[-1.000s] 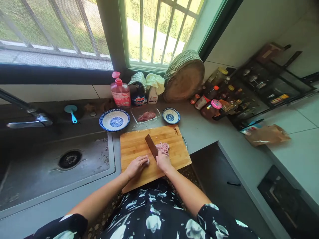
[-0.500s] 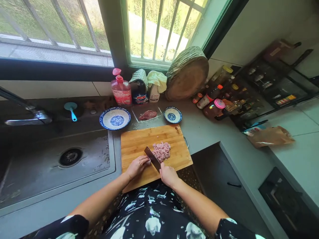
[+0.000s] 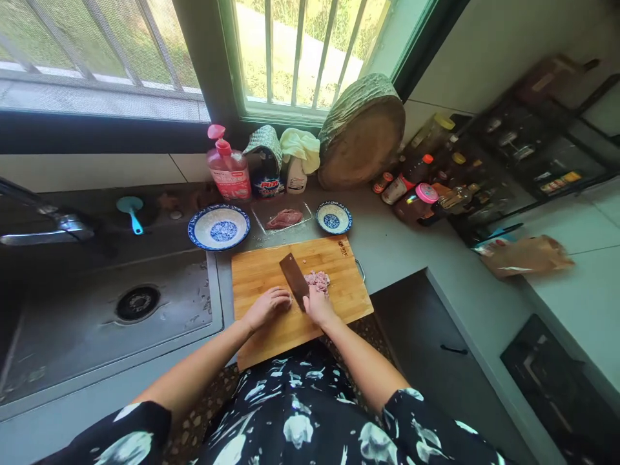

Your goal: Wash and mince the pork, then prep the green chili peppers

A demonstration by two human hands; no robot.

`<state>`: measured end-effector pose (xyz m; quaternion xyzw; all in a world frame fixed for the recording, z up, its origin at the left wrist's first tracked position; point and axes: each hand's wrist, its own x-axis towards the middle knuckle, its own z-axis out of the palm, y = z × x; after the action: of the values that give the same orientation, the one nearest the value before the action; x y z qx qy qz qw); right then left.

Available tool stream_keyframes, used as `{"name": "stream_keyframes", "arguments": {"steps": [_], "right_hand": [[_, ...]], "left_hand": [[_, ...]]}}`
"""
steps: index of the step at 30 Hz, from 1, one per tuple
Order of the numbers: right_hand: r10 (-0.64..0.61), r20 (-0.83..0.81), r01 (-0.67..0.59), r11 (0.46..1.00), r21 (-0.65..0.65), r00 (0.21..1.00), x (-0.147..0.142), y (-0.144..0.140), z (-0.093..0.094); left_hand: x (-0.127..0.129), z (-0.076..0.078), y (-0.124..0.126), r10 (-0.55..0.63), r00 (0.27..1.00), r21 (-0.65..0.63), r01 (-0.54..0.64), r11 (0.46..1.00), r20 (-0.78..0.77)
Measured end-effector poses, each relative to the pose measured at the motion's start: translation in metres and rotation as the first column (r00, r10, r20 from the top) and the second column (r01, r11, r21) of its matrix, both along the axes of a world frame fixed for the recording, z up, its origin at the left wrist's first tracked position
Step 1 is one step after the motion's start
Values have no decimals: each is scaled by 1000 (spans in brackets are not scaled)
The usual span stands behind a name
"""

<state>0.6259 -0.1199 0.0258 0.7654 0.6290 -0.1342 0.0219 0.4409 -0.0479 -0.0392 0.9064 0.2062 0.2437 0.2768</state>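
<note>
My right hand (image 3: 320, 305) is closed around the handle of a cleaver (image 3: 293, 276), its broad dark blade turned flat and angled up to the left above the board. Beside it, my left hand (image 3: 267, 307) curls its fingers over a small piece of meat that shows only as a pale bit at the fingertips. Both hands are over a wooden cutting board (image 3: 256, 271). Chopped pink meat (image 3: 320, 280) lies in a pile right of the blade, partly hidden by my right hand. Beyond the board, a larger piece of raw meat (image 3: 284, 219) rests on a clear tray.
A large blue-rimmed plate (image 3: 197, 237) and a small blue-rimmed dish (image 3: 345, 225) flank the tray. The sink (image 3: 97, 284) is at left. A pink soap bottle (image 3: 229, 173), a round wooden block (image 3: 361, 145) and several jars (image 3: 414, 203) stand along the back.
My right hand has lifted the cleaver up and away from the left hand, and its blade now shows its flat side. It now covers part of the chopped meat. The left hand stays nearly in place.
</note>
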Motion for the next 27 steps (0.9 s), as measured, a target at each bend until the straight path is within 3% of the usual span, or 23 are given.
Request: {"name": "stream_keyframes", "arguments": {"steps": [4,8,11,14,20,24,27], "right_hand": [[26,-26,-26,1000,-7,999,-1,-6,9],[59,2,-59,998,5,998,-10,-11,17],[77,38,-77,997,16,996,-17,-12,17],[98,63,-99,995,21,993,-24,-9,15],[122,54,-120,992,-34,991,-18,-25,15],[129,64,-123,987,-99,990,-9,-45,14],[139,62,-132,985,-114,988,-20,-31,11]], "left_hand": [[-4,6,5,14,991,-5,-15,1000,-135],[-6,9,1,58,995,32,-56,998,-77],[-1,10,-1,-25,999,45,27,999,-46],[2,4,1,-73,997,28,73,997,-25],[0,-19,7,-33,999,8,33,999,43],[1,-21,7,-5,996,0,5,1000,95],[1,-17,7,-17,994,9,16,1000,107]]}}
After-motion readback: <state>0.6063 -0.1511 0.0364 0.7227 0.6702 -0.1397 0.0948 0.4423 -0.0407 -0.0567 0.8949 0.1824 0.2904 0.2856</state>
